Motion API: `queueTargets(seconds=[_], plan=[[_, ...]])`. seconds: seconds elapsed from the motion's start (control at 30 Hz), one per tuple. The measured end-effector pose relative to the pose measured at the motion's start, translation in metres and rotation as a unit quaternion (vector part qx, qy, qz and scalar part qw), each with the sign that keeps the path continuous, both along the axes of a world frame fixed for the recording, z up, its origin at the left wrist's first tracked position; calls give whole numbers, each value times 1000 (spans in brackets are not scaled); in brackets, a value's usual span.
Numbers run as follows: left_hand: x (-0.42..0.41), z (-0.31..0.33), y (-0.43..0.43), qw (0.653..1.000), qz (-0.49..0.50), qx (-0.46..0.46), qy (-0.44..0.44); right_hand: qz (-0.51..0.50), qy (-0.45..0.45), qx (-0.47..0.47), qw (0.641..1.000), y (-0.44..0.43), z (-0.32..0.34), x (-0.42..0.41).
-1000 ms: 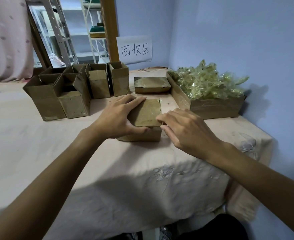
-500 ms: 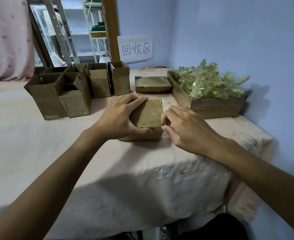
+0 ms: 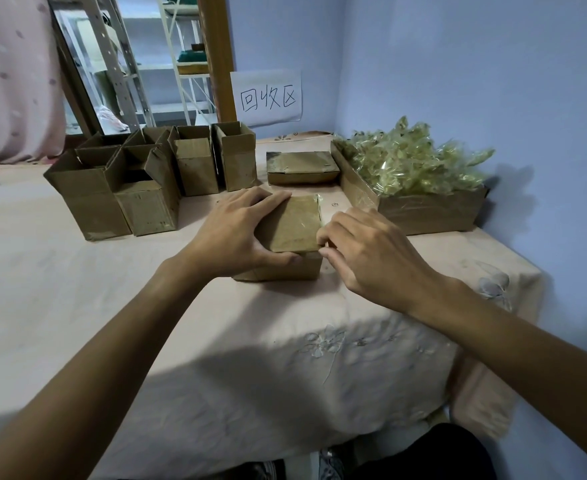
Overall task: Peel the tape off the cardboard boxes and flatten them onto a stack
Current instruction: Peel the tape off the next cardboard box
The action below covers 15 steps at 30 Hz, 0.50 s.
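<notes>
Cardboard under glossy tape: in the head view the box (image 3: pixel 290 230) sits on the table (image 3: pixel 215 341) right in front of me, sealed, so I judge I am at the peeling step, hunting for a tape (image 3: pixel 305 225) edge. My left hand (image 3: pixel 236 233) clamps the box, fingers spread flat over its top and thumb hooked on the near side. My right hand (image 3: pixel 364 251) is curled, fingertips (image 3: pixel 323 239) pinched together at the top right edge; whether they have caught any tape I cannot tell. Next I need a lifted corner and a slow pull while the left hand braces. The stack (image 3: pixel 302 168) lies just behind, beside the tray (image 3: pixel 423 213) of peeled wads.
</notes>
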<state>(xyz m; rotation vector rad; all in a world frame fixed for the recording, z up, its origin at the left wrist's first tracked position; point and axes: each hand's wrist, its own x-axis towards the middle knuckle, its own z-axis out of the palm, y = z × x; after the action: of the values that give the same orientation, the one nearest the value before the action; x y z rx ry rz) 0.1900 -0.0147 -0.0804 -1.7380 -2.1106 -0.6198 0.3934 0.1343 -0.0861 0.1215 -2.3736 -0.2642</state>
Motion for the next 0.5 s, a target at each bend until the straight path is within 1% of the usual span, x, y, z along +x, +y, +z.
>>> queueTargets(seconds=[0.17, 0.23, 0.5], plan=[[0, 0, -1, 1000, -6, 3, 7, 23, -89, -100, 991, 2, 10, -4], [0, 0, -2, 1000, -6, 2, 3, 31, -111, -112, 987, 3, 10, -4], [-1, 2, -2, 1000, -15, 7, -5, 47, -44, -80, 995, 3, -2, 4]])
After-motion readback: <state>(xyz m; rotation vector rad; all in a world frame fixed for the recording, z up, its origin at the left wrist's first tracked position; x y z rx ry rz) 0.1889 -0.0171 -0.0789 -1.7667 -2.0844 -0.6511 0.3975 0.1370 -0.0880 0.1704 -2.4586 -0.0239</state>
